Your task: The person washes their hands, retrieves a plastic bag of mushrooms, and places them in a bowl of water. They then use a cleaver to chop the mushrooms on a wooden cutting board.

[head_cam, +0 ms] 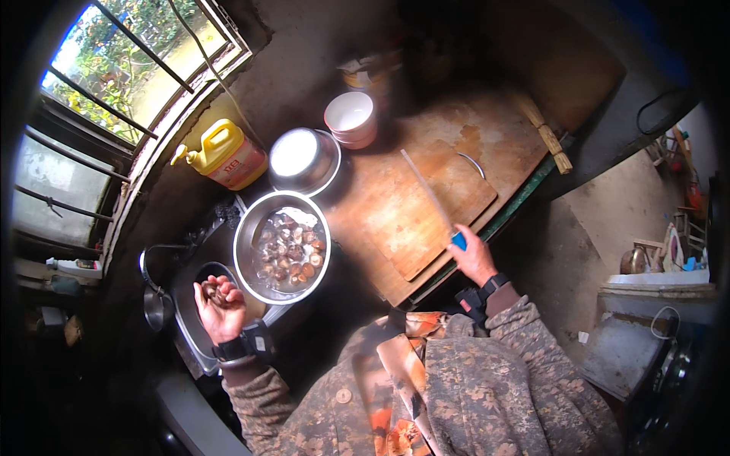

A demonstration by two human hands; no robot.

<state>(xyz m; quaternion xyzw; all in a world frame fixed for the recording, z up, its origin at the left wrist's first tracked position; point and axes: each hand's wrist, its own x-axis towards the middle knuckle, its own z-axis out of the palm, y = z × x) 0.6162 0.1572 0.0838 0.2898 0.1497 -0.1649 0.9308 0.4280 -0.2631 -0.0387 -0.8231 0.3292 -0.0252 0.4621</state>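
Note:
My left hand (221, 310) is raised over the sink at the left, palm up, with its fingers curled around a few brown mushrooms (214, 293). Just beyond it stands a metal basin (242, 251) of water in which several mushrooms (295, 252) float. In my right hand (475, 256) is the blue handle (458, 240) of a knife. The knife's thin blade (425, 185) points away from me over a wooden cutting board (408, 239) and seems to lie close to its surface; whether it touches cannot be told.
An upturned metal bowl (296, 157), stacked bowls (351, 117) and a yellow detergent jug (225, 157) stand behind the basin. A ladle (157, 308) is left of the sink (191, 325). A straw brush (552, 142) lies at the wooden table's (507, 125) right edge.

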